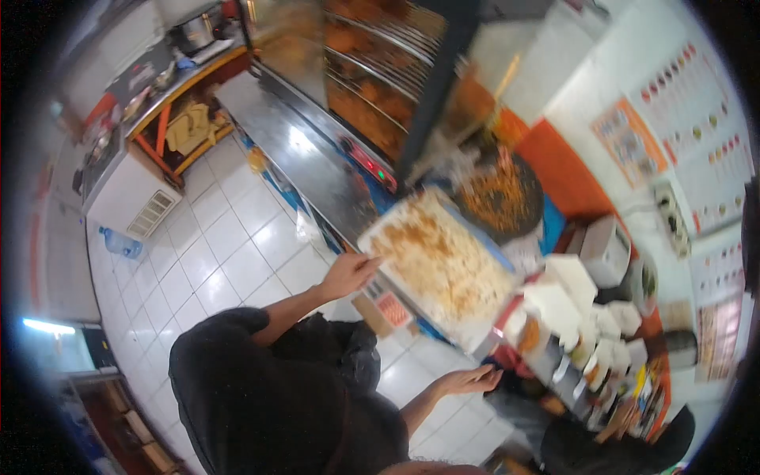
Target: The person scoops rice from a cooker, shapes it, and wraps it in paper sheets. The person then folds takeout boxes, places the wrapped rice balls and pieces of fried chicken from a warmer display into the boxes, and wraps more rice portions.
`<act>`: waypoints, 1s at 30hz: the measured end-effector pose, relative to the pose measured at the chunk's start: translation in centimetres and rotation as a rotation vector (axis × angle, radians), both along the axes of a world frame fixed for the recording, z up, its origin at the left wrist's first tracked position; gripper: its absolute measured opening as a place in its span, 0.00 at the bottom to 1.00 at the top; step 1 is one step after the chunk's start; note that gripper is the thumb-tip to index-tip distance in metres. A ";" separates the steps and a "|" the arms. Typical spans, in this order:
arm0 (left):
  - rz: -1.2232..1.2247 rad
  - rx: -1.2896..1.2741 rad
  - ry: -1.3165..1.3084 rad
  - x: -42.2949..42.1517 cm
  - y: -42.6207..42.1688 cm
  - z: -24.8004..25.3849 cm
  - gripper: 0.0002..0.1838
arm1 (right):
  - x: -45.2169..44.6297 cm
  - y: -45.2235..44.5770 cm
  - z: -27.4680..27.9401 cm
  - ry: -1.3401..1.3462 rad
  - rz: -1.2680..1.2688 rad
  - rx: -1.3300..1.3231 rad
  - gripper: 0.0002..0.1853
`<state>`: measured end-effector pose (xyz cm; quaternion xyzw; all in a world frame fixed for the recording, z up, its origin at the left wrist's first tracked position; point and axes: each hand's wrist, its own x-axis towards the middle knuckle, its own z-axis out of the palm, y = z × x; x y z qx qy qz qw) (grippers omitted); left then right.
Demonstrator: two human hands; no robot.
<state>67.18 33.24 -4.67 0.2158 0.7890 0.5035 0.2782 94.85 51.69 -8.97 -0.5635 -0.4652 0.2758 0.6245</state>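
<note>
My left hand [352, 274] is at the near left edge of a large white tray [495, 313] strewn with brown, crumb-like food bits. Its fingers point toward the tray and look partly bent; blur hides whether they hold anything. My right hand [473, 380] hangs beside the tray's near right corner, palm turned up. Those fingers are loosely stretched, and nothing shows in them. Beyond the tray stands a round dark pan [507, 198] of shredded orange-brown food. A blue strip [479, 237] runs along the tray's far side.
A glass-fronted cabinet [380, 63] with browned food on racks stands behind a steel counter [293, 134]. White open boxes [554, 305] crowd the right. A person in black [609, 443] is at lower right. A small carton [384, 310] sits below the tray. A water bottle [121, 243] lies on the tiles.
</note>
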 end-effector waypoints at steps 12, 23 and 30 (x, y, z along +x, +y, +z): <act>0.597 0.418 0.068 -19.1 -21.2 -0.4 0.21 | -27.1 -15.5 8.0 -0.127 0.758 0.240 0.16; 0.719 0.502 0.136 -36.5 -34.0 1.4 0.21 | -57.5 -21.0 25.0 -0.113 1.008 0.510 0.14; 0.961 0.220 0.054 -39.5 -42.7 -15.0 0.23 | -74.4 -23.2 37.1 0.040 1.070 0.777 0.20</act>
